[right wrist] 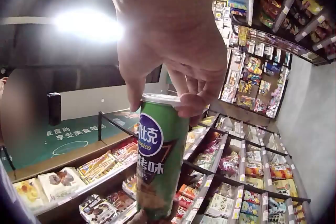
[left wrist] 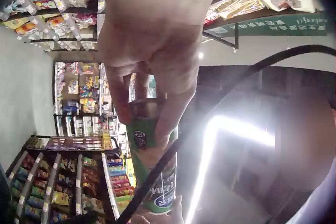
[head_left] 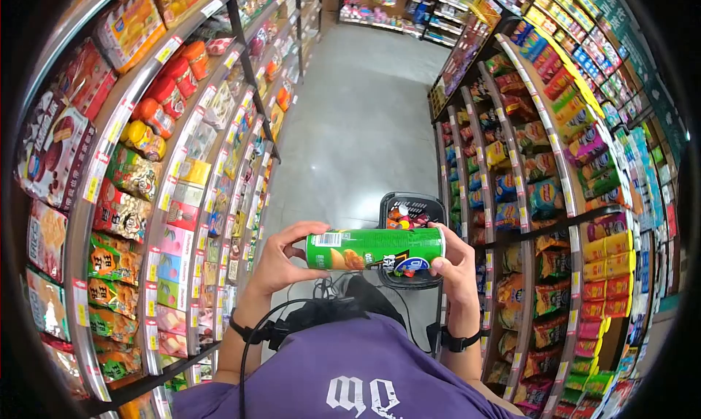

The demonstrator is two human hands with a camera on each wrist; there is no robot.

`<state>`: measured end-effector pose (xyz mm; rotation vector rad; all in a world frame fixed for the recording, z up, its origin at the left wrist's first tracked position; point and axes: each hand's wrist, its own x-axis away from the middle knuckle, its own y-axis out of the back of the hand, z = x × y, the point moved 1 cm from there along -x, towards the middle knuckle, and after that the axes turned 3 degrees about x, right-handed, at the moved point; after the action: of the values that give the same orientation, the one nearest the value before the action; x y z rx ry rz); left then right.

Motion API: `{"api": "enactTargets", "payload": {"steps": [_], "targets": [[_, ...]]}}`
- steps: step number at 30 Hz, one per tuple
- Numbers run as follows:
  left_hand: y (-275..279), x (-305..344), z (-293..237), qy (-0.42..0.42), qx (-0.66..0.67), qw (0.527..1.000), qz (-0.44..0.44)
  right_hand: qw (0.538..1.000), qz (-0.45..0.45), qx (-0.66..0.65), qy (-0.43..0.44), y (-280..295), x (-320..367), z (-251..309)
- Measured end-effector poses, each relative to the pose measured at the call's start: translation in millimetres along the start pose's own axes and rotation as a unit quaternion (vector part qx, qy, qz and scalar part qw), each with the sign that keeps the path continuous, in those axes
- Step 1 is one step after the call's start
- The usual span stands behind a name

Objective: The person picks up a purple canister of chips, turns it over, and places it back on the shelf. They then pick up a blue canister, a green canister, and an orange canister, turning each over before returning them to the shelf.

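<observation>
A green chip can point(head_left: 376, 249) lies sideways between my two hands, in front of my chest in the head view. My left hand point(head_left: 281, 257) grips its left end, thumb below and fingers above. At the lidded end, my right hand point(head_left: 456, 262) pinches the rim between thumb and fingers, as the right wrist view also shows on the can point(right wrist: 160, 166). In the left wrist view the left hand point(left wrist: 152, 61) curls round the can's base. Behind the can, a black shopping basket point(head_left: 412, 200) with colourful packets in it stands on the floor, partly covered.
Tall snack shelves point(head_left: 109, 200) run along the left of the aisle. Shelves of chip bags point(head_left: 540, 193) line the right side, close to my right arm. Grey floor point(head_left: 350, 105) stretches ahead to more racks. A black cable point(head_left: 252, 331) hangs by my left arm.
</observation>
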<state>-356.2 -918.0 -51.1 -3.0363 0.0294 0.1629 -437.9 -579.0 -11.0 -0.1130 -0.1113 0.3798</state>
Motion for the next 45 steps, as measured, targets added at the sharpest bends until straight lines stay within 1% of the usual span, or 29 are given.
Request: {"api": "enactTargets", "payload": {"steps": [4,8,10,13,16,21,25,26,28,29,31,32,33,34,36,37,38,39,42,44,45], "targets": [[14,-15,3,0.010,0.028,0.999,-0.023,0.999,0.035,-0.018,-0.004,-3,-33,-12],[26,-50,15,0.069,0.073,0.995,-0.021,0.999,0.045,-0.024,0.014,9,-70,-23],[29,-75,26,0.095,0.112,0.989,-0.018,0.998,0.047,-0.020,0.024,20,-91,-22],[30,-119,26,0.112,0.097,0.989,-0.003,0.997,0.051,-0.019,0.046,38,-125,-17],[25,-169,23,0.131,0.115,0.985,0.017,0.997,0.050,-0.009,0.050,64,-155,-12],[14,-244,21,0.144,0.120,0.982,0.025,0.994,0.071,-0.033,0.078,103,-218,0],[-2,-293,31,0.078,0.099,0.992,0.014,0.992,0.081,-0.026,0.091,133,-261,9],[2,-305,44,0.107,0.116,0.987,0.023,0.986,0.122,0.007,0.114,140,-270,14],[15,-324,73,0.167,0.152,0.973,0.039,0.975,0.160,0.040,0.147,147,-281,24],[8,-332,67,0.165,0.151,0.974,0.031,0.972,0.165,0.052,0.157,150,-285,29],[-15,-355,50,0.154,0.151,0.976,0.029,0.974,0.136,0.061,0.173,158,-292,37],[-18,-363,50,0.152,0.144,0.977,0.030,0.969,0.127,0.116,0.177,168,-295,43],[-26,-373,49,0.148,0.101,0.984,0.002,0.975,0.111,0.117,0.152,176,-297,44],[-30,-383,54,0.155,0.145,0.977,0.026,0.986,0.088,0.095,0.101,183,-294,45],[-43,-409,51,0.137,0.119,0.976,0.120,0.983,0.031,0.116,0.140,203,-299,35],[-54,-422,50,0.167,0.089,0.975,0.117,0.990,0.014,0.057,0.128,209,-300,32],[-65,-434,49,0.164,0.077,0.975,0.125,0.995,-0.017,0.027,0.094,215,-299,31],[-68,-446,56,0.171,0.097,0.972,0.130,0.991,-0.044,0.058,0.114,222,-300,28],[-89,-486,69,0.179,0.114,0.962,0.173,0.989,-0.083,-0.013,0.122,241,-302,16],[-100,-517,82,0.182,0.103,0.956,0.206,0.987,-0.130,-0.005,0.092,256,-298,24],[-107,-532,85,0.182,0.099,0.953,0.219,0.981,-0.158,0.029,0.108,261,-300,25]]}}
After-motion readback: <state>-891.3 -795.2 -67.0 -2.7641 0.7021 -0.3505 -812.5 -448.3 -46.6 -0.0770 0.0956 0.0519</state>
